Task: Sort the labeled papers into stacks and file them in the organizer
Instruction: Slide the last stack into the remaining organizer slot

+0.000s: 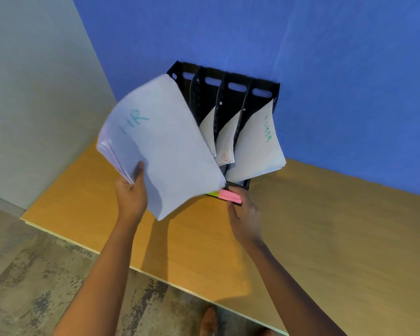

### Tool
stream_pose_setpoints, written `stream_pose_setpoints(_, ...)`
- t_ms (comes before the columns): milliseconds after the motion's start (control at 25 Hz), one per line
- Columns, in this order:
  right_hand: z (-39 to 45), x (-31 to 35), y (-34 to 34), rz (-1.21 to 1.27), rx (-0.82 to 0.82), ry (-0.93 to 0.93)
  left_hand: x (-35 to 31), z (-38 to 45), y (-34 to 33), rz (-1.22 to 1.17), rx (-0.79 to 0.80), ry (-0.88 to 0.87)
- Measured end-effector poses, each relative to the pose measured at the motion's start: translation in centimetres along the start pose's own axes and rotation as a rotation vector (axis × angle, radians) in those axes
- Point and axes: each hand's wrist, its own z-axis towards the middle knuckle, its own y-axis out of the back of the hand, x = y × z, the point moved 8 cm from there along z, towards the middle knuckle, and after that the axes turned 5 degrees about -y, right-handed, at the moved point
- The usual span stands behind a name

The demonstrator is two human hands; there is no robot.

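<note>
Left edge: the grey wall (pixel 34 93) closes off the left side of the desk (pixel 325 226); the desk's near edge runs on a slant, with patterned floor (pixel 34 275) below it.
Open room: bare desk top lies near and to the right of the organizer, well apart from any clutter.
Left hand (pixel 131 192): closed around the lower left corner of a stack of papers (pixel 160 146), thumb on top and fingers hidden underneath.
Stack of papers: white, thick, tilted and a little blurred, with blue-green lettering ending in "R" on the top sheet; it hangs in front of the organizer's leftmost slot, its right edge just beside the filed sheets.
Organizer (pixel 228 93): black, four slots, standing at the far side of the desk against the blue wall (pixel 325 57).
Slots: the three to the right each hold white sheets; the rightmost sheet (pixel 257 144) bears green writing, the middle one (pixel 226 144) red writing.
Right hand (pixel 245 217): fingers loosely curled at the organizer's near base, touching a pink sticky label (pixel 230 196); whether it pinches the label I cannot tell.
</note>
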Motion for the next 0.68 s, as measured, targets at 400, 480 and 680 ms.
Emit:
stream_pose_setpoints(400, 1.1, -1.3, -1.6, -0.467, 0.115, -0.043, -7.0, 4.5, 0.2, -0.026, -0.218, -0.182)
stream_pose_setpoints(480, 1.1, -1.6, -1.7, -0.485, 0.129, -0.038, -7.2, 5.4, -1.6, 0.003, -0.182, -0.213)
stream_pose_setpoints(680, 0.9, -1.7, -1.7, -0.570, 0.148, 0.019, -6.6, 8.6, -7.0, 0.091, -0.066, -0.270)
